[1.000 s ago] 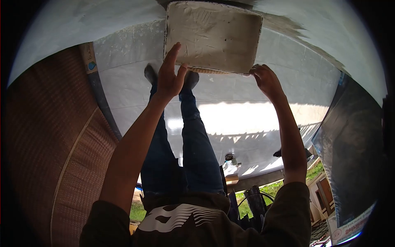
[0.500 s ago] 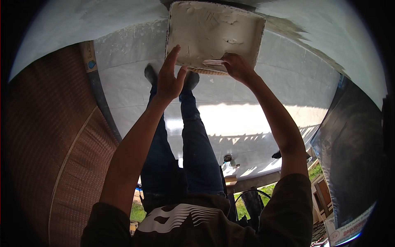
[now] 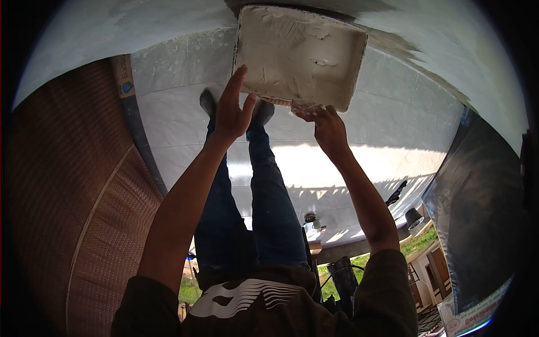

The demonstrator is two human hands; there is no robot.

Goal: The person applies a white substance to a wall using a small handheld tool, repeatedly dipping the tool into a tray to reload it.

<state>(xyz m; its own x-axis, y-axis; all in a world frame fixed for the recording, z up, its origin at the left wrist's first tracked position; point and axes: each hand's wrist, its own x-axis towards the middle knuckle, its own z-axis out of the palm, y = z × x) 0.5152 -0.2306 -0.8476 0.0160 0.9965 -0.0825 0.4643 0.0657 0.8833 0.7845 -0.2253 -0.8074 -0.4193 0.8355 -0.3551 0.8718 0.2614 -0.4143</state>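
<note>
A rectangular tray [image 3: 236,51] holds smooth, pale grey paste [image 3: 286,64] with ridges and dents in it. My left hand [image 3: 233,115] is at the tray's near left corner, fingers stretched out and thumb apart, seemingly touching the rim. At the near edge, right of centre, my right hand [image 3: 330,128] grips a flat, paste-smeared scraper [image 3: 303,110]. Its blade lies against the outside of the rim, and my fingers partly hide it. Under the near edge shows a strip of brownish ribbed material [image 3: 275,101]; what bears the tray is hidden.
My shoes [image 3: 264,112] stand on a grey tiled floor [image 3: 185,112] just below the tray. A brown textured sheet [image 3: 84,185] rises at left, a dark sheet [image 3: 477,208] at right. A black bucket [image 3: 414,218] and small items [image 3: 312,220] lie behind me.
My right hand has drawn the scraper from inside the tray back to the outside of the near rim. The tray sits slightly lower and further right in view; my left hand stays beside it.
</note>
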